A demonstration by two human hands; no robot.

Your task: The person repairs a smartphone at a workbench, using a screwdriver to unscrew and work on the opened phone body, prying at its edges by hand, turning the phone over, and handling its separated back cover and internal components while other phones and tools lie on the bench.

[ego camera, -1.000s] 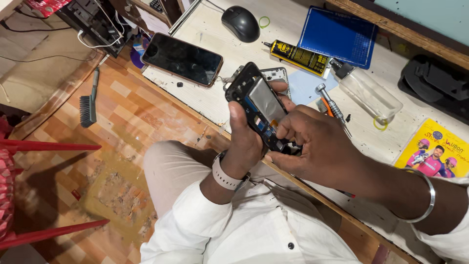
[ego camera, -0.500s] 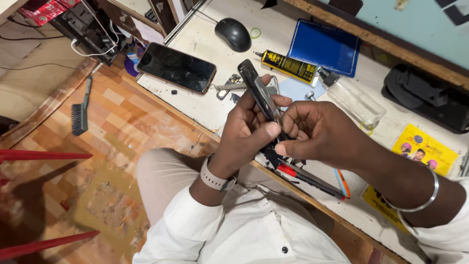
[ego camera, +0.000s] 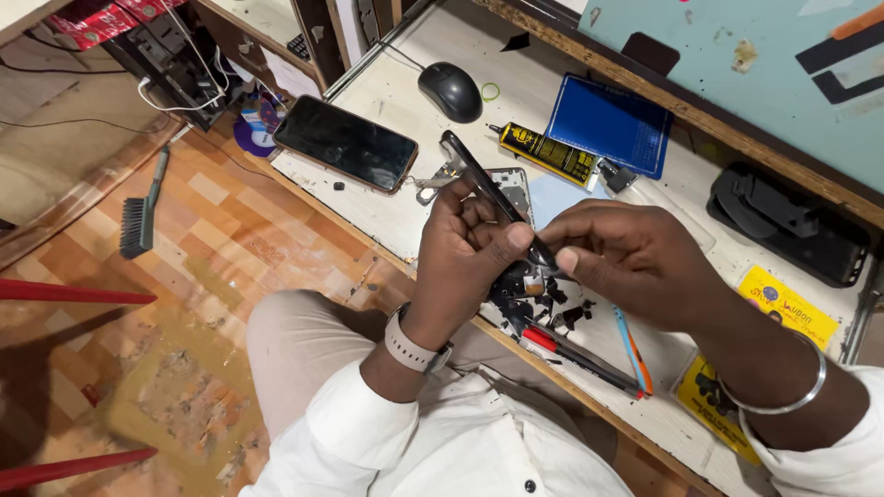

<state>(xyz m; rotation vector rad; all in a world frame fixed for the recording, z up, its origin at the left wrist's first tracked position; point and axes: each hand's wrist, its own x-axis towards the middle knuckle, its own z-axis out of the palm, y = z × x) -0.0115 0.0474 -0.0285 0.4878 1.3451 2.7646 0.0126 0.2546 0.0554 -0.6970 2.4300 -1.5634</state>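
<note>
The left hand [ego camera: 470, 248] grips a dark phone [ego camera: 488, 198] edge-on above the front edge of the desk [ego camera: 405, 101], thumb and fingers closed round its lower half so it tilts up and away from the person. The right hand [ego camera: 622, 262] meets it at the bottom end, fingertips pinched together on the phone's corner — whether they hold a small tool or only the casing cannot be told. Just beneath the hands lie black shards [ego camera: 552, 304] scattered on the desk, with a red-tipped tool [ego camera: 575, 354] and an orange-and-blue one [ego camera: 631, 350] beside them.

Further back rest a second phone [ego camera: 345, 143] lying flat, a mouse [ego camera: 451, 90], a yellow-and-black glue tube [ego camera: 543, 152] and a blue mat [ego camera: 608, 124].

The risk appears to lie in the grip: the phone is held over the desk's edge, so a slip could drop it toward the floor [ego camera: 184, 276]. Prying too hard at the pinched corner might snap more of the casing — and the loose shards could be brushed off by a wrist.
</note>
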